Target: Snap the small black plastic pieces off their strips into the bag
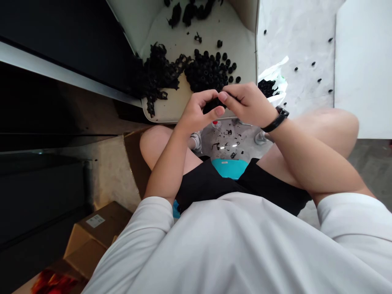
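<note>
Between my two hands, in front of the light-coloured work surface (237,28), is a black, rubber-like piece (211,105), mostly covered by fingers. My left hand (193,113) curls around it, thumb along the near side. From the other side my right hand (251,104) pinches the same piece, its thumb close to the left fingertips. Just beyond my hands lies a heap of small round black parts (206,72), some with a visible hole. Left of that heap are tangled black scraps (161,67).
A white plastic bag (280,72) holding black parts is on the floor at right, with several loose parts nearby. More black pieces (190,12) lie at the surface's far end. Cardboard boxes (99,228) stand at lower left. Dark cabinets (55,45) flank the left side.
</note>
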The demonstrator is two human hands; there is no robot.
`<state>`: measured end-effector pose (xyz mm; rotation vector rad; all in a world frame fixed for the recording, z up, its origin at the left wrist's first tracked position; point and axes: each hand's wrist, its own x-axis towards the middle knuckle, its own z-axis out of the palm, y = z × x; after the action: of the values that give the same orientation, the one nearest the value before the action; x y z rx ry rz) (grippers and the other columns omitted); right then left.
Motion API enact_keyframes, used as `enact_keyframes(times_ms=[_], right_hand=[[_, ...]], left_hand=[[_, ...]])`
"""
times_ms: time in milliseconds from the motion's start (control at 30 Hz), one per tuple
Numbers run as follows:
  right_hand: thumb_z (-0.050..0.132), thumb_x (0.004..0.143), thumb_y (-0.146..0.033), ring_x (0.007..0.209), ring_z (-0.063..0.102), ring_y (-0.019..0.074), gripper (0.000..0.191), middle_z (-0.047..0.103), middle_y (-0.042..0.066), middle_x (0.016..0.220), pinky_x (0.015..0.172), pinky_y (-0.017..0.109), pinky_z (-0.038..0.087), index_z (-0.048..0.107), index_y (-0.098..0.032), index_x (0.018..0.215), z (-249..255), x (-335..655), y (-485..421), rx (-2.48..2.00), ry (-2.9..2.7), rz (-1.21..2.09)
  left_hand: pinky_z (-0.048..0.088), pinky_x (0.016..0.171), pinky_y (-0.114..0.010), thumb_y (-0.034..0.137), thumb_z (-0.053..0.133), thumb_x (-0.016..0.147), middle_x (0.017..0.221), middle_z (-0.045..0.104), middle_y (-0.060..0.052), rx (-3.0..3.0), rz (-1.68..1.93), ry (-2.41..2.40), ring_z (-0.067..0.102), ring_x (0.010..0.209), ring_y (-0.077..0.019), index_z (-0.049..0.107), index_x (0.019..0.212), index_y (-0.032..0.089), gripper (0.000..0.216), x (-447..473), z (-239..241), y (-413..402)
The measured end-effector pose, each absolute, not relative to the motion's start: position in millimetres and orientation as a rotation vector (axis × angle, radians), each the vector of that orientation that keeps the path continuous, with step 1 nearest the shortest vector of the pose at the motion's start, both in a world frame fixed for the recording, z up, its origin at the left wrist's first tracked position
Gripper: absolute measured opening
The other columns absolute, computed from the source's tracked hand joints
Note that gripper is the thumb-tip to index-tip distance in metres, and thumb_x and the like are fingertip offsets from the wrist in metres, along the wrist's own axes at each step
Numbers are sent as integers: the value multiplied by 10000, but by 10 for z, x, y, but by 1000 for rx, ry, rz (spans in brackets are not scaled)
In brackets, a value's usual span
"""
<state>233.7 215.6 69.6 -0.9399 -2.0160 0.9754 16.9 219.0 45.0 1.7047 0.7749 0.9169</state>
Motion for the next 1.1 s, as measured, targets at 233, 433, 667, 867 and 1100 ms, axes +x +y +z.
enact_keyframes(times_ms=[233, 433, 667, 867, 1100], right_hand=[[558, 1119, -608, 623, 404, 142, 551, 472, -25, 616, 592, 304, 378, 436, -243, 723, 724, 2309, 2160, -928, -1961, 1103], [531, 1104, -695, 606, 463, 141, 588, 511, -12, 629, 573, 295, 389, 509, -232, 743, 784, 2268, 2104, -906, -1742, 1252], [616, 1056, -722, 649, 434, 171, 621, 511, 9, 626, 613, 347, 412, 465, -247, 686, 776, 2296, 2117, -960, -1721, 1230], [621, 1021, -784, 627, 401, 177, 636, 482, 7, 611, 558, 362, 341, 473, -259, 693, 775, 2277, 2088, -950, -1677, 1377], [659, 1007, -788, 555, 345, 109, 653, 406, -45, 579, 527, 336, 263, 455, -246, 706, 697, 2352, 2122, -743, -1553, 1628]], left_hand=[[443, 475, -219, 744, 676, 991, 690, 570, 30, 1491, 856, 785, 534, 473, -64, 725, 975, 226, 521, 231, 317, 2148], [571, 657, -271, 766, 616, 1019, 846, 606, -9, 1598, 841, 770, 754, 783, -162, 720, 1056, 236, 542, 167, 451, 2151], [541, 934, -371, 620, 852, 928, 919, 621, -11, 1759, 1207, 1073, 696, 1082, -218, 667, 1016, 257, 417, 180, 554, 2155], [271, 537, -359, 666, 641, 1064, 517, 433, 29, 1691, 1056, 957, 382, 507, -82, 583, 606, 215, 645, 287, 547, 2044], [306, 413, -285, 629, 727, 1022, 482, 501, 50, 1450, 914, 797, 503, 411, -72, 571, 610, 219, 602, 285, 659, 2013]])
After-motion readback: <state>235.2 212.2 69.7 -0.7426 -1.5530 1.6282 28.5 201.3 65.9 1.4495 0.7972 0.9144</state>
